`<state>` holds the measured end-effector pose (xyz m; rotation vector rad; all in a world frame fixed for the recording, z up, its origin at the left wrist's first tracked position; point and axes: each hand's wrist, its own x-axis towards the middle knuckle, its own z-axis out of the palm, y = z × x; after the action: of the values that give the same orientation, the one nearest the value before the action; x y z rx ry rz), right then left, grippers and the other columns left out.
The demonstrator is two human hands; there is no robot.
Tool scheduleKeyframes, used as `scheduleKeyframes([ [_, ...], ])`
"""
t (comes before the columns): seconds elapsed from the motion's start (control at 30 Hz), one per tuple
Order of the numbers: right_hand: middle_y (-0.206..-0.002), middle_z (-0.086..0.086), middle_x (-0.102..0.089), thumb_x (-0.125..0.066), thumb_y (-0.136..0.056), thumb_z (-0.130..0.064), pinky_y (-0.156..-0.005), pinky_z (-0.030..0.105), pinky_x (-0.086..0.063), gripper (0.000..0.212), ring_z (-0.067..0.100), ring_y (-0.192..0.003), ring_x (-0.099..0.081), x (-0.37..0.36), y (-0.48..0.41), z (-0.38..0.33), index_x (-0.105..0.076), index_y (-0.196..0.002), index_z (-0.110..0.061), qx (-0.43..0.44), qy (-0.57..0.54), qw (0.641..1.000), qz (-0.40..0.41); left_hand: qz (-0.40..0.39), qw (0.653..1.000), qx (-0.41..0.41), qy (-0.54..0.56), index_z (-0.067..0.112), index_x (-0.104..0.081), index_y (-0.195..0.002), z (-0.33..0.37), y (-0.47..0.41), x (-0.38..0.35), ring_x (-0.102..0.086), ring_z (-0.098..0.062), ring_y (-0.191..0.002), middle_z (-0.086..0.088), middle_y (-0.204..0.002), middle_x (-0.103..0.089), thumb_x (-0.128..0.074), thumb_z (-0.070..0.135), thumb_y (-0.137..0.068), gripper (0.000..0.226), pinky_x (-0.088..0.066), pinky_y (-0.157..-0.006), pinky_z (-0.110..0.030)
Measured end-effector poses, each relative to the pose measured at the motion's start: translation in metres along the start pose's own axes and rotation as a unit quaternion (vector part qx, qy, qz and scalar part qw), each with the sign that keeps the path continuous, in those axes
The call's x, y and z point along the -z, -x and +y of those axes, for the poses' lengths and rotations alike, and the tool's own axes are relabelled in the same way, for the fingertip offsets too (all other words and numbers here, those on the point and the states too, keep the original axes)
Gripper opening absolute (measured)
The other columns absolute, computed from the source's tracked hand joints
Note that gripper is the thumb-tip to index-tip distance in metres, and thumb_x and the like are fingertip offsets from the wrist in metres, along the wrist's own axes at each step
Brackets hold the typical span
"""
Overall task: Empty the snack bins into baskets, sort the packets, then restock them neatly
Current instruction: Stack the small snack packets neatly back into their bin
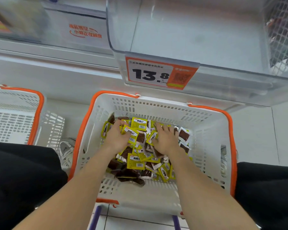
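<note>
A white basket with an orange rim stands on the floor in front of me. It holds a heap of small yellow and brown snack packets. My left hand is down in the heap, its fingers curled around a few yellow packets. My right hand lies on the heap to the right, fingers spread over the packets. Above the basket juts a clear plastic snack bin with an orange price tag reading 13.8; the bin looks empty.
A second white basket with an orange rim stands at the left, with nothing visible in it. A white shoe shows between the baskets. My dark trousers frame both sides. Another mesh basket with packets sits top right.
</note>
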<state>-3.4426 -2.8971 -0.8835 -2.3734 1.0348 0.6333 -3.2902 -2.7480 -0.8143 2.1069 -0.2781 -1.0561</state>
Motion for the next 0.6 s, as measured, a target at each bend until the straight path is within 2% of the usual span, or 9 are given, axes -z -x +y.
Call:
scheduleKeyframes([
  [0.1,-0.148,0.013,-0.042,-0.038,-0.104,-0.061,-0.116,0.055,-0.024,0.063,0.036,-0.141,-0.031,-0.005,0.006,0.004,-0.032,-0.16,-0.033,0.035,0.02,0.999,-0.005,-0.011,1.0,-0.007,-0.007,0.018,-0.053,-0.124,-0.002,0.0,-0.001,-0.06,-0.023,-0.075,0.01,-0.095,-0.05,-0.06,0.006,-0.102,0.026,-0.065,-0.064,-0.031],
  [0.17,-0.143,0.008,-0.05,-0.029,-0.109,-0.056,-0.114,0.051,-0.028,0.051,0.034,-0.138,-0.039,-0.012,0.015,0.003,-0.051,-0.149,-0.032,0.045,-0.008,0.998,0.034,-0.017,1.0,-0.009,-0.011,0.019,-0.053,-0.124,-0.004,0.0,-0.001,-0.058,-0.026,-0.077,0.01,-0.091,-0.048,-0.059,0.005,-0.102,0.027,-0.066,-0.071,-0.037],
  [0.23,-0.143,0.003,-0.055,-0.037,-0.111,-0.045,-0.114,0.049,-0.03,0.042,0.033,-0.14,-0.043,-0.018,0.02,0.0,-0.057,-0.145,-0.03,0.026,-0.051,0.996,0.065,-0.02,1.0,-0.009,-0.01,0.02,-0.053,-0.122,-0.005,0.0,-0.001,-0.058,-0.027,-0.077,0.008,-0.092,-0.05,-0.06,0.005,-0.101,0.027,-0.066,-0.074,-0.041],
  [0.33,-0.152,0.002,-0.05,-0.059,-0.104,-0.04,-0.117,0.056,-0.03,0.053,0.035,-0.145,-0.036,-0.02,0.021,-0.004,-0.044,-0.154,-0.032,-0.018,-0.082,0.993,0.077,-0.023,1.0,-0.008,-0.019,0.025,-0.053,-0.119,-0.008,0.001,-0.001,-0.056,-0.025,-0.068,0.005,-0.092,-0.053,-0.061,0.006,-0.1,0.028,-0.065,-0.076,-0.052],
  [0.43,-0.134,0.008,-0.057,-0.065,-0.101,-0.022,-0.104,0.047,-0.047,0.057,0.028,-0.119,-0.053,-0.014,0.018,-0.002,-0.045,-0.154,-0.03,-0.013,-0.168,0.981,0.095,-0.031,0.999,-0.007,-0.026,0.029,-0.054,-0.117,-0.012,0.002,0.001,-0.053,-0.022,-0.055,-0.006,-0.093,-0.059,-0.06,0.007,-0.1,0.028,-0.064,-0.075,-0.058],
  [0.5,-0.099,0.007,-0.065,-0.065,-0.101,-0.014,-0.084,0.039,-0.055,0.038,0.018,-0.083,-0.058,-0.007,0.017,0.002,-0.062,-0.138,-0.022,-0.039,-0.27,0.956,0.11,-0.032,0.999,-0.007,-0.019,0.027,-0.053,-0.118,-0.01,0.004,0.0,-0.053,-0.018,-0.051,-0.007,-0.093,-0.059,-0.059,0.006,-0.101,0.028,-0.065,-0.075,-0.052],
  [0.53,-0.08,0.004,-0.062,-0.067,-0.1,-0.013,-0.072,0.036,-0.055,0.027,0.016,-0.067,-0.054,-0.004,0.017,0.005,-0.068,-0.126,-0.02,-0.072,-0.313,0.938,0.128,-0.033,0.999,-0.008,-0.015,0.026,-0.053,-0.118,-0.009,0.004,0.0,-0.055,-0.018,-0.055,-0.003,-0.093,-0.057,-0.059,0.005,-0.101,0.027,-0.066,-0.075,-0.049],
  [0.57,-0.071,0.001,-0.057,-0.071,-0.097,-0.015,-0.064,0.032,-0.052,0.02,0.014,-0.059,-0.052,-0.001,0.017,0.009,-0.07,-0.117,-0.018,-0.113,-0.353,0.918,0.141,-0.034,0.999,-0.008,-0.011,0.025,-0.053,-0.119,-0.007,0.004,0.0,-0.059,-0.021,-0.063,0.0,-0.092,-0.055,-0.059,0.005,-0.101,0.028,-0.066,-0.075,-0.047],
  [0.6,-0.072,-0.001,-0.055,-0.076,-0.095,-0.017,-0.059,0.028,-0.049,0.019,0.013,-0.06,-0.053,0.001,0.017,0.012,-0.069,-0.113,-0.017,-0.148,-0.383,0.9,0.144,-0.036,0.999,-0.005,-0.006,0.024,-0.053,-0.119,-0.007,0.004,-0.001,-0.061,-0.024,-0.07,0.001,-0.092,-0.054,-0.058,0.004,-0.101,0.028,-0.066,-0.075,-0.045],
])
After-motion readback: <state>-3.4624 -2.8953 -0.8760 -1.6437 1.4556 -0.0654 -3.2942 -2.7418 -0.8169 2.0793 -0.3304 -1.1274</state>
